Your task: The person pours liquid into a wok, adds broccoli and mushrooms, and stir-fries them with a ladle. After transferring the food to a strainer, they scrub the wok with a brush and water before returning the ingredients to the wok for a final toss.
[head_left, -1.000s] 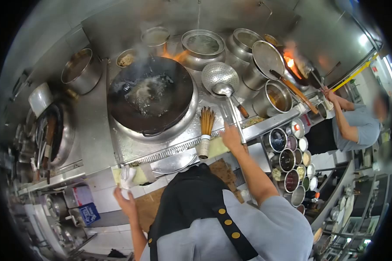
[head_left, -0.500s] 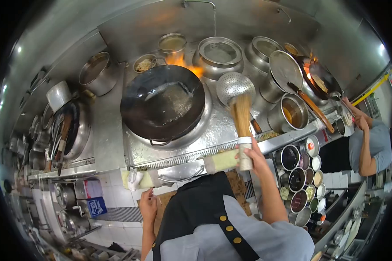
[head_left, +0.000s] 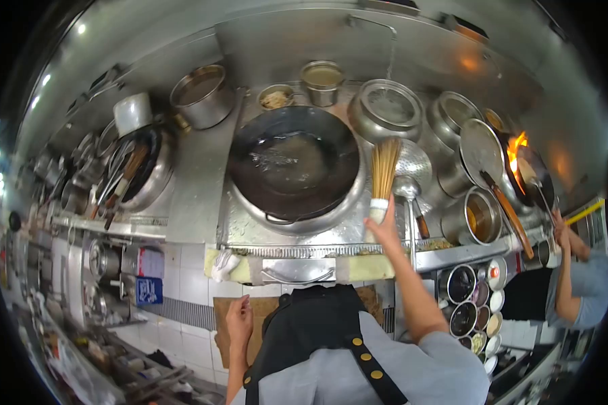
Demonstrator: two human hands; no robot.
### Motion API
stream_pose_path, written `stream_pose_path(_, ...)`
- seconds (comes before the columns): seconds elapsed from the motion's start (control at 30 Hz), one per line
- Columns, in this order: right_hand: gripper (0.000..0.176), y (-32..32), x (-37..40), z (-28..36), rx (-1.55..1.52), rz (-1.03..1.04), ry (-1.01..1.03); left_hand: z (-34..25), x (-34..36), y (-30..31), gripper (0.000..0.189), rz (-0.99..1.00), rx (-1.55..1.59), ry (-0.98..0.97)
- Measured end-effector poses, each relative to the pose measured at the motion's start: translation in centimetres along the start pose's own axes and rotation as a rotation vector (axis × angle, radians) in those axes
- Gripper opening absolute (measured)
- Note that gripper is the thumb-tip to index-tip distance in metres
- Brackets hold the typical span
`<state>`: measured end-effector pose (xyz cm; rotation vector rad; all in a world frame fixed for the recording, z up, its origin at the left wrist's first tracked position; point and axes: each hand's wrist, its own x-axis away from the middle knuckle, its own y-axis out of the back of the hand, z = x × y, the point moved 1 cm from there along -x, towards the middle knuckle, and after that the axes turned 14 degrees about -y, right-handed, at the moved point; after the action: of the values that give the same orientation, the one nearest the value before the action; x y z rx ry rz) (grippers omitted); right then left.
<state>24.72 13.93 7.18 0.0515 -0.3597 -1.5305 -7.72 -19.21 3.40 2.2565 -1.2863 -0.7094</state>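
My right hand (head_left: 385, 227) is closed around the white-wrapped handle of a bamboo wok brush (head_left: 385, 169). Its bristles point up and away from me, just right of a large dark wok (head_left: 294, 196) on the range. Water or a thin liquid glistens in the wok. A steel ladle (head_left: 407, 187) lies beside the brush, partly over a perforated strainer (head_left: 415, 165). Low on the left, my left hand (head_left: 239, 319) hangs by the apron with loosely bent fingers, apparently holding nothing.
Lidded pots (head_left: 387, 108) stand behind the wok under a running tap (head_left: 393, 40). A deep pot (head_left: 201, 98) is at back left. At right, another person (head_left: 574, 263) works at a flaming wok (head_left: 530, 172). Seasoning bowls (head_left: 463, 283) sit below the counter edge.
The view has swung, shifting the range rightward in the picture. The flames behind the near wok are gone. My right hand still grips the brush; the ladle beside it now shows.
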Motion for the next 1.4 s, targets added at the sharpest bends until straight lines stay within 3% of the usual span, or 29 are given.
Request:
stream_pose_path(0.03,0.104,0.5,-2.7,-0.3,0.299,-0.038,0.292,0.3,0.1,-0.1,0.028,-0.009,0.021,-0.026)
stream_pose_path(0.13,0.096,0.0,-4.5,9.6,0.914,0.251,0.310,-2.4,-3.2,0.2,0.031,0.050,0.024,-0.056)
stream_pose_path(0.17,0.091,-1.6,-4.7,13.0,1.181,0.312,0.316,-4.1,-5.4,-0.1,0.033,0.011,-0.015,-0.190)
stream_pose_path(0.23,0.065,-7.0,-6.7,17.0,1.406,0.354,0.553,-7.0,-10.9,-1.9,0.039,-0.025,-0.017,-0.370)
stream_pose_path(0.3,0.065,-13.6,-10.2,18.0,1.462,0.526,0.432,-10.3,-16.5,-3.5,0.043,0.005,-0.099,-0.576)
stream_pose_path(0.33,0.065,-15.9,-11.6,16.1,1.473,0.559,0.477,-10.3,-18.6,-4.9,0.042,0.022,-0.134,-0.644)
stream_pose_path(0.4,0.067,-21.1,-14.9,13.1,1.056,0.330,0.373,-7.8,-20.5,-8.4,0.032,0.038,-0.167,-0.724)
stream_pose_path(0.43,0.068,-22.1,-13.7,12.1,0.945,0.321,0.383,-6.4,-20.5,-9.8,0.034,0.251,-0.199,-0.574)
stream_pose_path(0.5,0.066,-21.2,-9.3,13.4,1.062,0.416,0.450,-4.9,-19.3,-10.5,0.042,-0.032,-0.136,-0.694)
stream_pose_path(0.57,0.069,-17.6,-8.6,15.2,1.103,0.798,0.381,-5.1,-18.4,-10.4,0.046,-0.019,-0.128,-0.658)
stream_pose_path(0.6,0.068,-16.0,-12.1,13.9,1.210,0.812,0.521,-5.3,-18.2,-10.1,0.048,-0.008,-0.087,-0.672)
stream_pose_path(0.63,0.065,-15.3,-11.9,16.2,1.176,0.870,0.164,-5.6,-18.2,-9.3,0.048,-0.038,-0.108,-0.641)
stream_pose_path(0.67,0.064,-16.0,-10.1,19.3,1.189,0.766,-0.089,-5.9,-18.2,-8.8,0.048,0.040,-0.053,-0.620)
stream_pose_path(0.7,0.064,-17.2,-12.9,17.7,1.191,0.756,-0.080,-5.8,-17.9,-8.9,0.049,0.130,0.012,-0.602)
stream_pose_path(0.77,0.064,-20.3,-21.3,8.8,0.987,0.414,0.241,-5.3,-17.6,-8.8,0.049,0.117,-0.011,-0.633)
stream_pose_path(0.8,0.070,-22.0,-17.3,10.3,1.221,0.232,0.362,-5.3,-17.9,-8.7,0.049,0.113,-0.028,-0.678)
stream_pose_path(0.83,0.073,-22.9,-13.5,11.5,1.260,0.214,0.316,-5.4,-18.0,-8.2,0.049,0.109,-0.043,-0.682)
stream_pose_path(0.9,0.066,-22.9,-13.4,8.8,1.158,0.427,0.473,-5.4,-17.4,-7.4,0.048,0.196,-0.047,-0.616)
stream_pose_path(0.97,0.062,-22.8,-11.1,10.6,1.010,0.577,0.387,-5.2,-18.1,-7.6,0.046,0.204,-0.012,-0.613)
stream_pose_path(1.03,0.064,-22.3,-10.1,13.7,0.879,0.622,-0.015,-6.2,-18.4,-8.4,0.045,0.254,0.077,-0.583)
stream_pose_path(1.07,0.064,-23.4,-17.7,8.3,1.040,0.345,0.250,-6.1,-18.4,-9.1,0.045,0.173,0.075,-0.635)
stream_pose_path(1.1,0.065,-23.1,-14.6,10.5,1.064,0.197,0.172,-5.6,-18.4,-9.8,0.046,0.127,0.081,-0.636)
stream_pose_path(1.17,0.073,-23.4,-14.7,9.3,0.964,0.337,0.142,-4.1,-18.5,-10.4,0.051,0.102,0.121,-0.707)
stream_pose_path(1.2,0.072,-22.5,-14.4,8.5,1.049,0.412,0.305,-4.2,-18.2,-9.5,0.058,0.171,0.046,-0.688)
stream_pose_path(1.23,0.068,-20.5,-12.8,8.7,0.996,0.593,0.322,-3.7,-18.1,-10.6,0.061,0.228,-0.049,-0.595)
stream_pose_path(1.27,0.071,-18.7,-10.0,11.2,1.056,0.672,0.132,-4.2,-18.0,-10.2,0.060,0.167,-0.107,-0.652)
stream_pose_path(1.3,0.067,-17.2,-11.7,10.9,1.150,0.749,0.204,-6.3,-18.5,-8.6,0.057,0.245,-0.140,-0.620)
stream_pose_path(1.37,0.064,-15.3,-13.0,14.7,1.267,0.691,0.014,-7.6,-18.9,-9.2,0.049,0.294,-0.079,-0.632)
stream_pose_path(1.4,0.061,-16.1,-15.8,13.2,1.245,0.508,0.047,-7.8,-19.2,-8.8,0.048,0.293,-0.087,-0.618)
